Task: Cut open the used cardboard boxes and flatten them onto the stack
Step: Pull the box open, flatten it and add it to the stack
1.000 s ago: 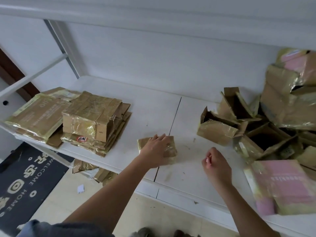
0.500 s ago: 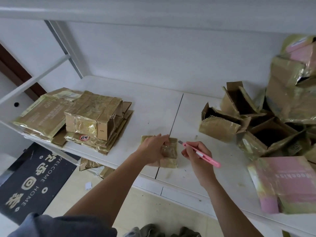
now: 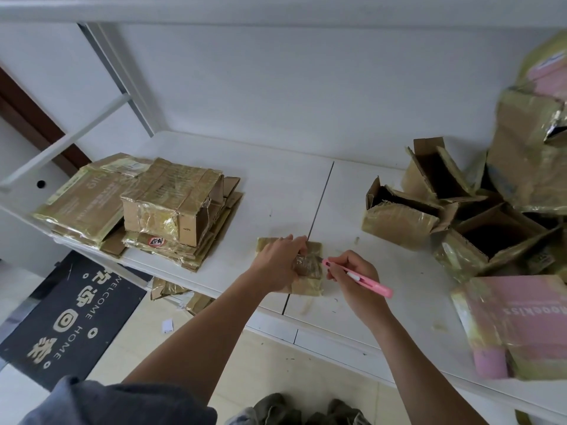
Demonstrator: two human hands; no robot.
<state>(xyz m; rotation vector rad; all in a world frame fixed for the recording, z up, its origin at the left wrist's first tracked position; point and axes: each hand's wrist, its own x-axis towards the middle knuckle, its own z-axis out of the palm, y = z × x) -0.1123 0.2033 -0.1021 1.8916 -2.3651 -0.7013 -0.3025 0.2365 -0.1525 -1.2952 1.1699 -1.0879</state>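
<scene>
A small taped cardboard box (image 3: 310, 282) lies near the front edge of the white table (image 3: 276, 185). My left hand (image 3: 277, 263) grips it from the left, fingers curled over its top. My right hand (image 3: 352, 276) holds a pink utility knife (image 3: 362, 279) like a pen, its tip touching the box's taped top on the right side. The stack of flattened boxes (image 3: 171, 246) sits at the table's left end, with a still-formed taped box (image 3: 171, 204) on top of it.
A heap of opened cardboard boxes (image 3: 478, 228) fills the table's right end, with a pink printed box (image 3: 518, 323) at the front right. Cardboard scraps (image 3: 178, 292) lie on the floor below. A dark welcome mat (image 3: 64, 311) lies at lower left.
My right hand brought the pink knife up from a closed fist and moved its tip onto the small box. My left hand shifted from lying on the box to gripping it.
</scene>
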